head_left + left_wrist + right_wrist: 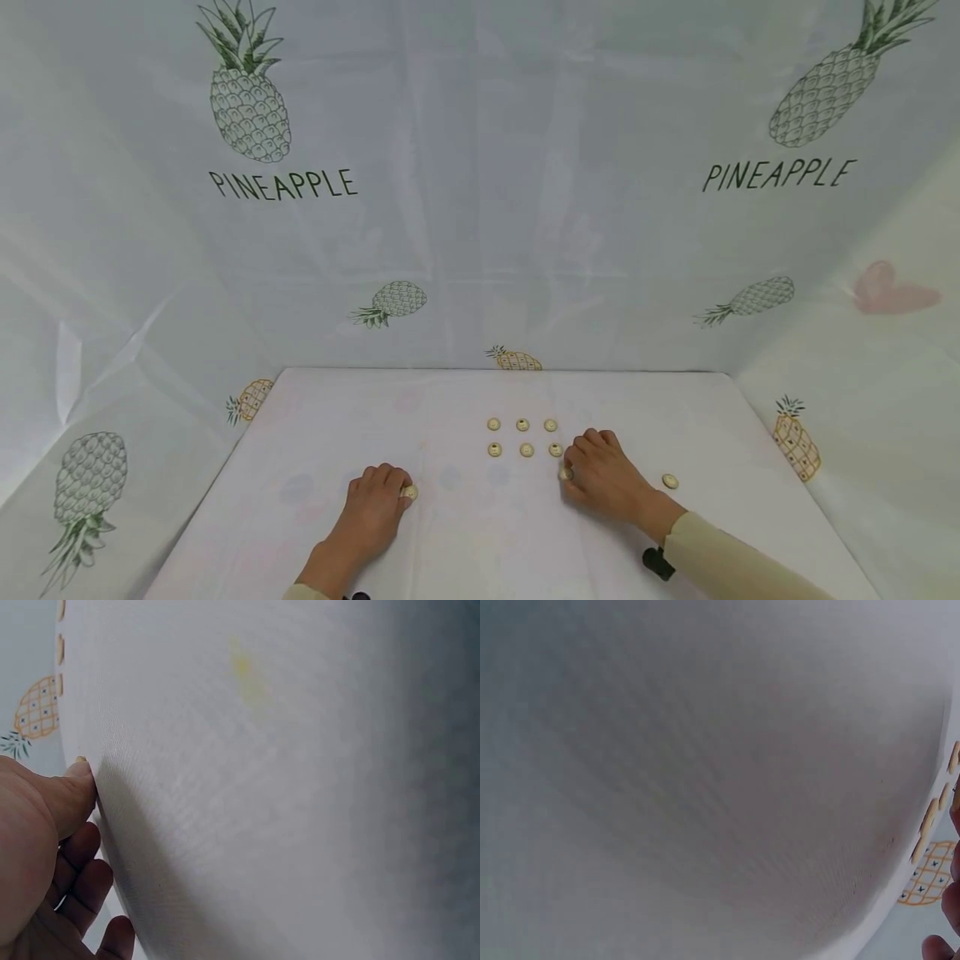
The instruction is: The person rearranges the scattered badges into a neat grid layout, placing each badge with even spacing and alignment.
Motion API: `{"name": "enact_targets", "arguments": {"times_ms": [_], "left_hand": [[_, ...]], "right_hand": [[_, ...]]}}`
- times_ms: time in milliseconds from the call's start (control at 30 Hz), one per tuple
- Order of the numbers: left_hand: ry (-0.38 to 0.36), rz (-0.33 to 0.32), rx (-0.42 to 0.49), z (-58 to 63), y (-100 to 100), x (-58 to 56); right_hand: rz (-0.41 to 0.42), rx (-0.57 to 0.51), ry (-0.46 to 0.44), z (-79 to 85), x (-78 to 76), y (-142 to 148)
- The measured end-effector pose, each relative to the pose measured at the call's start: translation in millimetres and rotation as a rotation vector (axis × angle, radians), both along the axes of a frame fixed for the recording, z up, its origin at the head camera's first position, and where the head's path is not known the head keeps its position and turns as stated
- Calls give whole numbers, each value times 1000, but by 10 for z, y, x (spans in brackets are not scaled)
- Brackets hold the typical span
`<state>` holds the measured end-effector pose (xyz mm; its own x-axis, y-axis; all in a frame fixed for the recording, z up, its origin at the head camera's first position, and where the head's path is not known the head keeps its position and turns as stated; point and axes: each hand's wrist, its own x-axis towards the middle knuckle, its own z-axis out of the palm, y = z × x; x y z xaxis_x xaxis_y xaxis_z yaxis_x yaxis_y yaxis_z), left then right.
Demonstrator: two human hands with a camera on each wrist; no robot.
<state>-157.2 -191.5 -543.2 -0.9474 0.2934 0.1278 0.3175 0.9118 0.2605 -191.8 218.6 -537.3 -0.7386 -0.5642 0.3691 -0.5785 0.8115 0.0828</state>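
Observation:
My left hand [375,508] pinches a small pale round disc [409,492] on the left half of the white table. In the left wrist view the thumb [71,799] lies against the disc's edge [81,759], and most of that disc is hidden. Toward the right, my right hand [606,475] has its fingertips on another pale disc [566,473], held just below a group of similar discs. Two short rows of these stand there, a far row with a disc [522,425] in its middle and a nearer row with a disc [527,450]. Some show a dark central mark.
One more disc [670,481] lies to the right of my right hand, near the forearm. White cloth walls [480,208] printed with pineapples rise behind and beside the table [480,542].

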Motion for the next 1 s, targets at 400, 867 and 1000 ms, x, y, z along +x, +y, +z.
{"name": "enact_targets", "arguments": {"times_ms": [400, 867, 1000], "left_hand": [[-16, 3, -2, 22, 16, -15], [-19, 10, -2, 9, 7, -9], [-23, 16, -4, 0, 7, -9]], "right_hand": [[2, 18, -26, -77, -6, -27], [-16, -25, -86, -35, -3, -55], [-18, -29, -94, -45, -4, -63]]}}
